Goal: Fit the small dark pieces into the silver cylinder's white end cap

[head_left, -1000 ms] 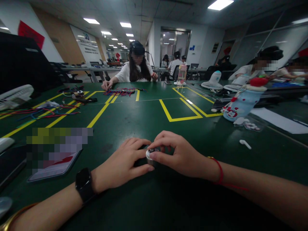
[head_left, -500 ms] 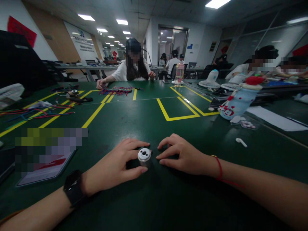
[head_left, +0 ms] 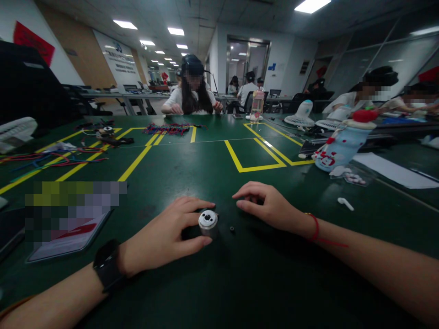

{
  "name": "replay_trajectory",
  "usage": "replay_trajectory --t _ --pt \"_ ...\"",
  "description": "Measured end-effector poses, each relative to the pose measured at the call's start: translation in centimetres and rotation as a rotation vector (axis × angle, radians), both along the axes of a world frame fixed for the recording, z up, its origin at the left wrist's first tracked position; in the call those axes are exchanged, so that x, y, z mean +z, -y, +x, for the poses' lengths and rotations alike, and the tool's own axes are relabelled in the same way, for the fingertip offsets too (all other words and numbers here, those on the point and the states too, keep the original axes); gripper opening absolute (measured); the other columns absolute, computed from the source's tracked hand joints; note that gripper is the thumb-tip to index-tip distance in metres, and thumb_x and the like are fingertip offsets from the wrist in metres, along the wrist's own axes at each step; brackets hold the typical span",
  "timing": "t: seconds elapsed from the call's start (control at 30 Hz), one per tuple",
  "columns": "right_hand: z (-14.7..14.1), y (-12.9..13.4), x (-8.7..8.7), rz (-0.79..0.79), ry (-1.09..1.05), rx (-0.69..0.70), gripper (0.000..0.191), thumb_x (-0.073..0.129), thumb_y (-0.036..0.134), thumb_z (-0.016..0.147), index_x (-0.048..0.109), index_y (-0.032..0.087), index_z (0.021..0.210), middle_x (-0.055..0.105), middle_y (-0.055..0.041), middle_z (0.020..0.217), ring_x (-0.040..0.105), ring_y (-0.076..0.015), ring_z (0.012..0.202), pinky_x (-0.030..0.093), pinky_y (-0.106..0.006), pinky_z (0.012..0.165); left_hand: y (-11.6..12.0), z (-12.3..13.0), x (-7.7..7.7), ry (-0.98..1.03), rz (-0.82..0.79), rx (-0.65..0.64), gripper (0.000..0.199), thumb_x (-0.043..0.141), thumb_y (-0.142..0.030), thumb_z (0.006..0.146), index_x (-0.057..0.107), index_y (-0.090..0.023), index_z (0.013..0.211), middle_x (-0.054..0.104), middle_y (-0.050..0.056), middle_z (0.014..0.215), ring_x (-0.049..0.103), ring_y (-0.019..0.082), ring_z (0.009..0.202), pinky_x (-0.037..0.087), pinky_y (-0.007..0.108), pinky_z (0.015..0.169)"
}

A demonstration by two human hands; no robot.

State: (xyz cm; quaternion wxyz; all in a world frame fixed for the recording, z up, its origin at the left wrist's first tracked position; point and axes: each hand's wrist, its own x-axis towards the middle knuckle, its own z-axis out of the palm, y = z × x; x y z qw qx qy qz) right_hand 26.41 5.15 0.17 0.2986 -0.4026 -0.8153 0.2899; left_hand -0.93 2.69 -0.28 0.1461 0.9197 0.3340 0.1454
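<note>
A small silver metal cylinder, like a small motor, stands upright on the green table with a hole at the centre of its top and small dark holes beside it. My left hand curls round it from the left, thumb in front and fingers behind and alongside. Just right of the cylinder, a tiny dark ring-like part lies on the table. My right hand hovers or rests beyond that part, its thumb and fingers apart with nothing visible between them. Its lower fingers are partly hidden.
On the left lie a flat card-like item and loose coloured wires. More wires lie before a co-worker opposite. To the right are a blue bottle, a white earbud and white paper.
My right hand has drawn away from the cylinder, up and to the right, and the tiny dark part now shows on the table. The co-worker's hand has moved off the wires.
</note>
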Motion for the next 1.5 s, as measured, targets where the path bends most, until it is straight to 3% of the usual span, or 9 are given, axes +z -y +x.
replay_trajectory --t 0.2,0.3,0.57,0.73,0.8,0.87,0.93,1.17,1.5 --pt "2.2 -3.9 -0.9 -0.051 -0.077 -0.25 0.028 0.06 0.037 0.084 0.071 0.013 0.09 0.069 -0.0059 0.081 0.06 -0.0153 0.07 0.046 -0.029 0.065 0.1 -0.2 -0.1 -0.001 0.014 -0.004 0.037 0.062 -0.037 0.089 0.058 -0.03 0.125 0.05 0.002 0.139 0.046 0.025 0.124 0.033 0.043 0.106" --pt "2.8 -4.9 -1.4 -0.063 -0.091 -0.294 0.028 0.059 0.038 0.084 0.071 0.013 0.088 0.068 -0.0053 0.077 0.059 -0.0152 0.068 0.045 -0.029 0.064 0.1 -0.3 -0.2 -0.009 0.029 -0.007 0.038 0.061 -0.038 0.089 0.057 -0.03 0.126 0.049 0.002 0.139 0.046 0.025 0.125 0.032 0.043 0.106" --pt "1.9 -2.9 -0.6 0.047 0.179 -0.036 0.025 0.06 0.039 0.086 0.071 0.019 0.095 0.065 -0.004 0.088 0.055 -0.014 0.073 0.04 -0.028 0.063 0.1 -0.2 -0.2 -0.009 0.036 -0.012 0.038 0.061 -0.037 0.089 0.057 -0.029 0.125 0.049 0.002 0.139 0.046 0.024 0.124 0.034 0.042 0.105" --pt "-0.2 0.0 0.5 0.057 0.25 0.354 0.058 0.074 0.051 0.071 0.061 0.024 0.121 0.063 -0.0007 0.091 0.057 -0.0148 0.08 0.04 -0.029 0.072 0.0 -0.2 -0.3 0.008 0.03 -0.011 0.031 0.063 -0.034 0.087 0.062 -0.028 0.118 0.051 0.002 0.137 0.046 0.025 0.123 0.035 0.043 0.104" --pt "-1.1 0.9 0.3 0.117 0.269 0.405 0.041 0.071 0.046 0.077 0.066 0.024 0.112 0.063 -0.0007 0.09 0.057 -0.0148 0.081 0.039 -0.031 0.076 0.0 -0.2 -0.4 0.014 0.035 -0.008 0.03 0.064 -0.035 0.087 0.063 -0.027 0.116 0.052 0.002 0.136 0.046 0.025 0.123 0.035 0.043 0.104" --pt "-1.7 1.3 -0.1 0.131 0.238 0.388 0.02 0.065 0.037 0.086 0.07 0.021 0.098 0.064 -0.0017 0.09 0.058 -0.014 0.082 0.04 -0.03 0.076 0.0 -0.1 -0.4 0.011 0.035 -0.003 0.029 0.064 -0.036 0.087 0.063 -0.027 0.115 0.052 0.003 0.136 0.046 0.026 0.122 0.035 0.043 0.103" --pt "-2.0 1.4 -0.4 0.106 0.142 0.338 0.015 0.06 0.029 0.089 0.07 0.018 0.093 0.063 -0.0028 0.091 0.058 -0.013 0.082 0.043 -0.027 0.075 0.1 0.0 -0.3 -0.002 0.028 -0.001 0.027 0.063 -0.037 0.087 0.064 -0.027 0.113 0.051 0.003 0.135 0.046 0.026 0.122 0.035 0.043 0.103" --pt "-3.4 1.9 1.0 0.242 -0.113 0.206 0.008 0.06 0.018 0.089 0.067 0.015 0.092 0.06 -0.0024 0.085 0.056 -0.0115 0.079 0.044 -0.024 0.07 0.4 0.5 0.4 -0.023 0.039 0.007 0.022 0.063 -0.038 0.086 0.066 -0.028 0.106 0.054 0.003 0.128 0.048 0.028 0.115 0.036 0.045 0.099" --pt "-5.4 3.0 1.2 0.355 -0.131 0.269 0.011 0.052 0.012 0.092 0.063 0.015 0.094 0.056 -0.0041 0.09 0.054 -0.012 0.084 0.047 -0.024 0.075 0.5 0.7 0.2 -0.055 0.074 0.007 0.026 0.061 -0.043 0.088 0.063 -0.03 0.11 0.053 0.003 0.126 0.047 0.028 0.112 0.035 0.045 0.097"
